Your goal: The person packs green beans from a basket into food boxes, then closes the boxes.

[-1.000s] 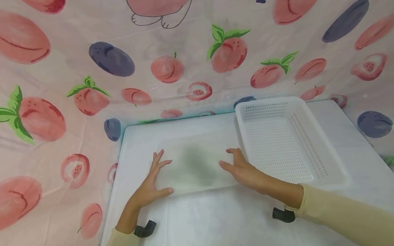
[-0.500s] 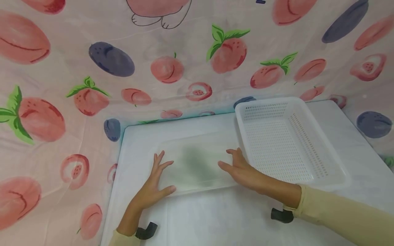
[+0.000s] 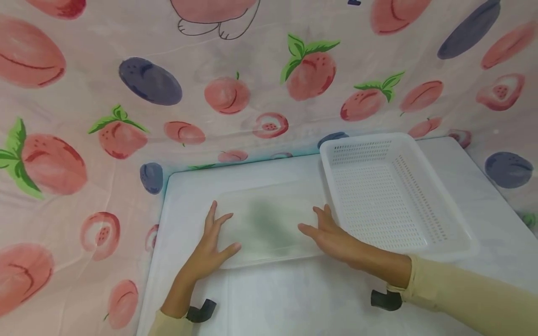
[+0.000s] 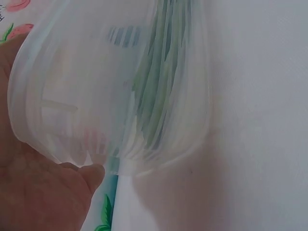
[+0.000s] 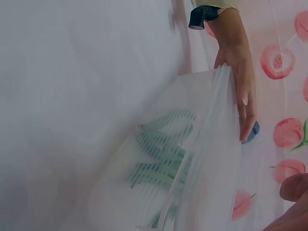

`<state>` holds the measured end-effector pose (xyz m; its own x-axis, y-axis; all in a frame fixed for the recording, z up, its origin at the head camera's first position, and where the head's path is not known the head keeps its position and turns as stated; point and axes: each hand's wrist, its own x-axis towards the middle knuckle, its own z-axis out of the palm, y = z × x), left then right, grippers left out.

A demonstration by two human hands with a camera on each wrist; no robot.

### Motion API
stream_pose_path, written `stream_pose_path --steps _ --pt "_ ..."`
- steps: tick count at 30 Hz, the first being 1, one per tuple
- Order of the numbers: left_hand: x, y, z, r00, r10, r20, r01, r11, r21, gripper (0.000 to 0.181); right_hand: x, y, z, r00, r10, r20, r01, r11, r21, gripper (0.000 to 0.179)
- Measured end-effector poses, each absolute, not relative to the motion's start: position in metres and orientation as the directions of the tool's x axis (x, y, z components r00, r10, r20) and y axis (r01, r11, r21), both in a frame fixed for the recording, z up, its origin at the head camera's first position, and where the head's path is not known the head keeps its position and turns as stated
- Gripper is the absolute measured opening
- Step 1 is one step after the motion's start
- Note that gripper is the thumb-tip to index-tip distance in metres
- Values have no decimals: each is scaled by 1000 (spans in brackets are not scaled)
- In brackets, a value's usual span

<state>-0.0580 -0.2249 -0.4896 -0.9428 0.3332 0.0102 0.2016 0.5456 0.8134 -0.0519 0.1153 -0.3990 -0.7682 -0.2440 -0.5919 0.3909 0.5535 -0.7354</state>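
Observation:
A translucent plastic box (image 3: 269, 196) with a frosted lid lies lengthwise between my hands. Long green stalks or leaves (image 4: 159, 82) show through its ribbed wall in the left wrist view, and as a blurred green patch under the lid in the head view. My left hand (image 3: 206, 255) is at the box's left end, fingers spread and thumb over the near left corner. In the right wrist view, that left hand (image 5: 238, 77) lies with straight fingers along the lid's edge. At the right end, my right hand (image 3: 336, 238) has thumb and fingers apart over the lid.
A white perforated plastic basket (image 3: 441, 196) stands just right of the box, close to my right hand. Everything rests on a white-covered table (image 3: 277, 303). Fruit-printed cloth (image 3: 252, 56) hangs behind it and at both sides.
My left hand has shifted slightly, its fingers and thumb moving a little farther up at the box's left end. The right fingers have moved only slightly; box and basket stay put.

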Motion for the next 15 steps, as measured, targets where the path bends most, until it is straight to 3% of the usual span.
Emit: stream_pose_path --steps 15 --pt "-58 -217 -479 -953 298 -50 112 500 859 78 -56 114 -398 -776 -229 -588 368 593 -716 94"
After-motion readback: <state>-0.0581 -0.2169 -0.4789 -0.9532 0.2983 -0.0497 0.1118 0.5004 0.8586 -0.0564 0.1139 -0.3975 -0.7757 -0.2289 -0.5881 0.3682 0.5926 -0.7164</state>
